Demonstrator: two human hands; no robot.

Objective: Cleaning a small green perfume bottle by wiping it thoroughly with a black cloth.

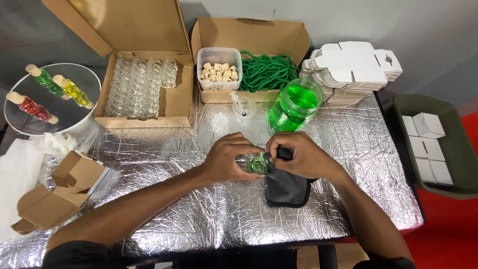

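hands point(269, 158) gripping small clear bottle point(254, 163), green liquid inside, dark cloth point(286, 188)

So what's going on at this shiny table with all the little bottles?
A person is holding a small glass bottle of green liquid in the left hand and rubbing it with a dark cloth held in the right hand, over a foil-covered table. Behind the hands stands a big jar of green liquid, with a box of empty bottles, a tub of corks and green cord. Three filled bottles lie on a round mirror at left.
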